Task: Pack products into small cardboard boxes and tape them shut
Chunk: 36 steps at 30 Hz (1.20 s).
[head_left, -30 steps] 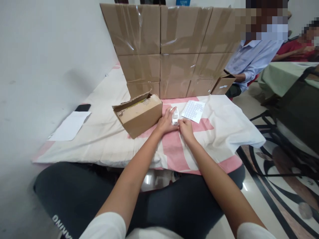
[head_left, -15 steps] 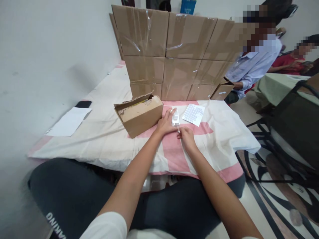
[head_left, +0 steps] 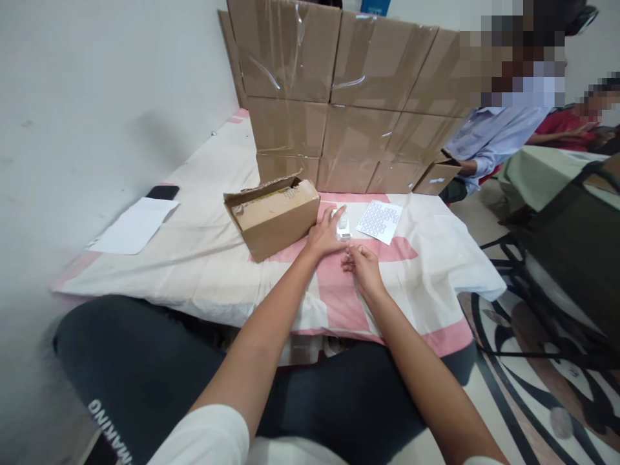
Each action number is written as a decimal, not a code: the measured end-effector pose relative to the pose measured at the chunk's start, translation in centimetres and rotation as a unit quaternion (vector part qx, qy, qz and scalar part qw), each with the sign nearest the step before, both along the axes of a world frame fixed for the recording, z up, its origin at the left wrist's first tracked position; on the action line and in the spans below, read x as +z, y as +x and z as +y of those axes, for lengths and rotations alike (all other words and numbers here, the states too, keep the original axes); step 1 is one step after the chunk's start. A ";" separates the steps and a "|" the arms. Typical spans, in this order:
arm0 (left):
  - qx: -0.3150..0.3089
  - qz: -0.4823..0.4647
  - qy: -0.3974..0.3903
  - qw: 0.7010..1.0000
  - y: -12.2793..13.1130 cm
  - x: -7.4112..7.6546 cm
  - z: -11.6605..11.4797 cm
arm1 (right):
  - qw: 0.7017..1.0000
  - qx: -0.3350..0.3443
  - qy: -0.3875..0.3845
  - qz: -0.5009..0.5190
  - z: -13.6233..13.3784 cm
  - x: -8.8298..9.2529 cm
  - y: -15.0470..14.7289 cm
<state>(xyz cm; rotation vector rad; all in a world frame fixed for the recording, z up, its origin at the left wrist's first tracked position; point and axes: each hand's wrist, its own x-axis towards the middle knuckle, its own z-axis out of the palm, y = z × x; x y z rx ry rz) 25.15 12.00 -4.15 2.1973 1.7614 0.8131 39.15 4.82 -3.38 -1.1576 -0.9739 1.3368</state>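
My left hand [head_left: 323, 235] grips a small white object shaped like a tape dispenser [head_left: 343, 227] from its left side, with the thumb across its near end. Just below that end, my right hand [head_left: 364, 266] has thumb and forefinger pinched together, its other fingers loosely curled. Whatever lies in this pinch is too small to make out. To the right of the white object is a white sheet with rows of blue-outlined labels [head_left: 378, 221], several of them gone. An open cardboard box [head_left: 281, 223] stands tilted to the left of my left hand.
Stacked, taped cardboard boxes [head_left: 358, 139] form a wall at the back. White paper [head_left: 138, 226] and a dark phone-like object [head_left: 163, 192] lie at the left. A pink-and-white cloth [head_left: 213, 258] covers the table. A person in a light blue shirt [head_left: 504, 135] sits at the right, behind the boxes.
My right hand's fingers have opened out slightly beside the pinch. My left hand stays on the white object. The view has tilted a little downward.
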 end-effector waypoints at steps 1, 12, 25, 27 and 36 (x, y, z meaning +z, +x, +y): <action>0.002 0.001 -0.001 1.000 0.0 0.0 0.0 | 1.000 0.000 -0.002 0.001 -0.1 0.0 0.0; 0.036 -0.010 0.004 0.999 0.2 0.2 -0.2 | 1.000 0.005 -0.012 0.003 -0.8 0.9 0.6; 0.073 -0.031 -0.015 0.997 0.6 -0.3 0.5 | 0.997 0.004 -0.060 0.037 -1.6 1.6 1.0; 0.081 -0.037 -0.016 0.996 0.5 -0.2 0.6 | 0.997 0.005 -0.061 0.045 -1.9 1.8 1.1; 0.091 -0.031 -0.030 0.995 0.3 -0.3 1.1 | 0.995 -0.011 -0.061 0.075 -3.9 2.3 1.9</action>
